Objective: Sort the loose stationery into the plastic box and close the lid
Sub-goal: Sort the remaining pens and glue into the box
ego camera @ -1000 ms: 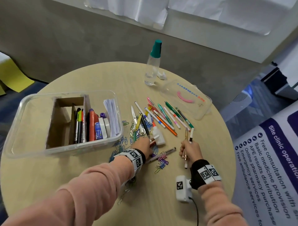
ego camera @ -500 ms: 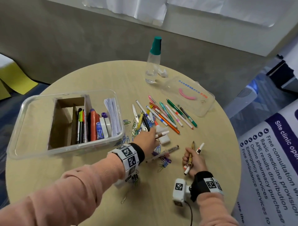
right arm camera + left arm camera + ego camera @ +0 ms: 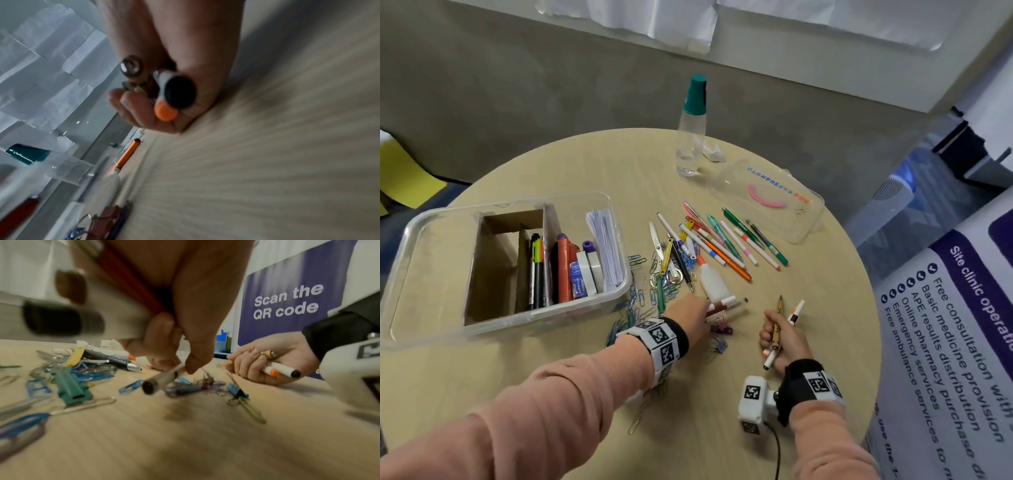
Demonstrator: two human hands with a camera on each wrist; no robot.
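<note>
The clear plastic box stands at the table's left, holding markers, erasers and a paper stack beside a cardboard divider. Its lid lies upside down at the far right. Loose pens, scissors and paper clips are scattered in the middle. My left hand grips a bundle of pens and pinches a clear pen off the table. Resting on the table near the right edge, my right hand holds a pencil and two white markers in its fist.
A clear bottle with a teal cap stands at the far side of the round table. A white glue bottle lies just beyond my left hand. A blue-and-white banner stands beyond the table's right edge.
My left hand has slid right from the paper clips and taken up pens by the glue bottle. My right hand has drawn back toward me with its pencil and markers.
</note>
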